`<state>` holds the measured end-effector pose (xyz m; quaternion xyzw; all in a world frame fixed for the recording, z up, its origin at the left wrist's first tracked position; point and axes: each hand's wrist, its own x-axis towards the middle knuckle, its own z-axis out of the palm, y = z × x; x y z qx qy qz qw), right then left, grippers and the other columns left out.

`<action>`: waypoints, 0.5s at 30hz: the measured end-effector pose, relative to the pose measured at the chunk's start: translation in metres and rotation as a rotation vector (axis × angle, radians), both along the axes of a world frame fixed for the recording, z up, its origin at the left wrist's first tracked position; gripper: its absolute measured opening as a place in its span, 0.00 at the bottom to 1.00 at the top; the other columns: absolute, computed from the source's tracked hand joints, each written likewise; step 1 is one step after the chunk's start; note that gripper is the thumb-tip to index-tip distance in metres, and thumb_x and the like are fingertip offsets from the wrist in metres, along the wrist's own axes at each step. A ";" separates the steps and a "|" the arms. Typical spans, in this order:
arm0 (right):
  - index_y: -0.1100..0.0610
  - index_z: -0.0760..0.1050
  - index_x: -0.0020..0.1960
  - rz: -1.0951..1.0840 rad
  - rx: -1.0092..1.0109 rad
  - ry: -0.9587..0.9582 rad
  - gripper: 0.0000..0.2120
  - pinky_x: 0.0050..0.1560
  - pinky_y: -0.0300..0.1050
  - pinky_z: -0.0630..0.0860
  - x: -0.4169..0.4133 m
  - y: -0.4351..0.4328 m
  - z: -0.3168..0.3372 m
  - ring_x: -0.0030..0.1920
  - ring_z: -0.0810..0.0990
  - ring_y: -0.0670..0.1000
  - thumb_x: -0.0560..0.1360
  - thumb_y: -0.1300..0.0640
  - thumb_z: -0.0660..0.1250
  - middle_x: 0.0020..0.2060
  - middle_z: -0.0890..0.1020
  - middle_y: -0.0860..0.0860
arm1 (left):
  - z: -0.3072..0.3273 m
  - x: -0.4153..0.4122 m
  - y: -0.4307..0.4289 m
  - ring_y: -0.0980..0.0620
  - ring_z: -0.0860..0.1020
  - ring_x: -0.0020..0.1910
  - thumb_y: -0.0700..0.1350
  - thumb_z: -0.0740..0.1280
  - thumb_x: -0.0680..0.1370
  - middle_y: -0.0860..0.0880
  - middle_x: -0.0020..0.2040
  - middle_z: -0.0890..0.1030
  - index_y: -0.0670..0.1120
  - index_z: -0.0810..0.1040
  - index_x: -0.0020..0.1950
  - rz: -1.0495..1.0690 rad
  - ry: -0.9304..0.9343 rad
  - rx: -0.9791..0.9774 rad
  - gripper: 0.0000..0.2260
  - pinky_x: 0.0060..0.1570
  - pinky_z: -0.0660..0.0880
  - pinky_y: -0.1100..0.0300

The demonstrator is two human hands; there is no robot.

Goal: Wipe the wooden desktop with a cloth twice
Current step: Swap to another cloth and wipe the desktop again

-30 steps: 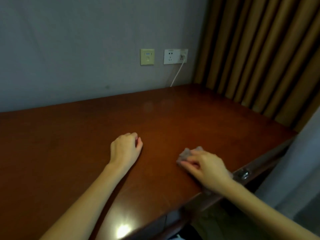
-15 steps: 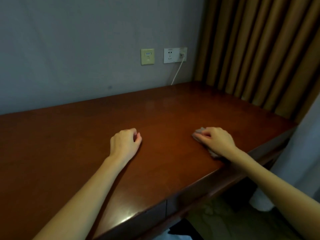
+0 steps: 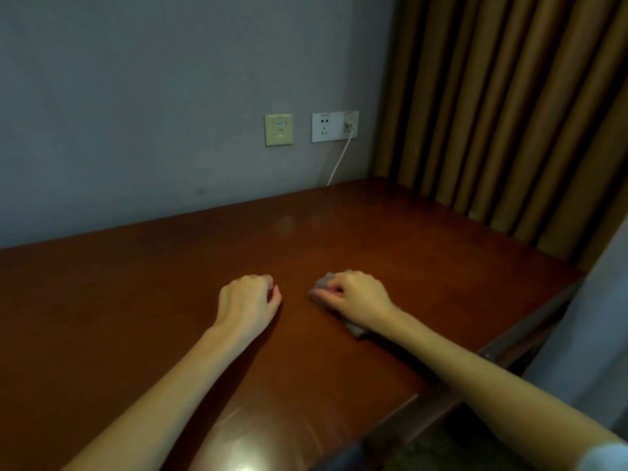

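Note:
The dark reddish wooden desktop fills the lower part of the view. My right hand presses a small grey cloth flat on the wood near the middle; most of the cloth is hidden under the palm, with a corner showing by the wrist. My left hand rests on the desk just to the left of it, fingers curled into a loose fist with nothing in them. The two hands lie about a hand's width apart.
A grey wall backs the desk, with a beige panel and a white socket holding a plug and white cable. Brown curtains hang at the right. The desk's front edge runs diagonally at the lower right.
My right hand has slid the cloth from the front right edge away from me and then left towards the middle of the desk. My left hand has stayed in place.

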<state>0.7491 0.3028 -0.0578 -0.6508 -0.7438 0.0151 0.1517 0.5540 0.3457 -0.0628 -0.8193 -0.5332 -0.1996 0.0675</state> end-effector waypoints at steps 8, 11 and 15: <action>0.43 0.71 0.38 -0.121 0.046 -0.026 0.17 0.33 0.34 0.67 0.088 -0.055 -0.008 0.34 0.72 0.38 0.76 0.35 0.52 0.34 0.70 0.39 | -0.001 0.037 0.065 0.56 0.76 0.36 0.50 0.59 0.80 0.53 0.36 0.76 0.50 0.74 0.41 -0.085 -0.046 -0.053 0.10 0.35 0.74 0.62; 0.50 0.71 0.36 0.013 0.036 -0.016 0.31 0.38 0.38 0.72 0.049 -0.052 -0.011 0.38 0.72 0.42 0.73 0.29 0.42 0.35 0.72 0.42 | 0.000 0.048 0.089 0.54 0.75 0.35 0.50 0.59 0.80 0.52 0.36 0.76 0.49 0.72 0.39 -0.116 -0.067 -0.052 0.11 0.34 0.72 0.61; 0.49 0.70 0.35 0.157 -0.004 -0.046 0.21 0.38 0.41 0.72 -0.001 0.007 -0.007 0.38 0.71 0.42 0.77 0.36 0.52 0.37 0.73 0.44 | -0.004 0.059 0.110 0.51 0.75 0.35 0.49 0.59 0.79 0.52 0.35 0.75 0.49 0.70 0.37 -0.111 -0.117 -0.053 0.11 0.33 0.69 0.58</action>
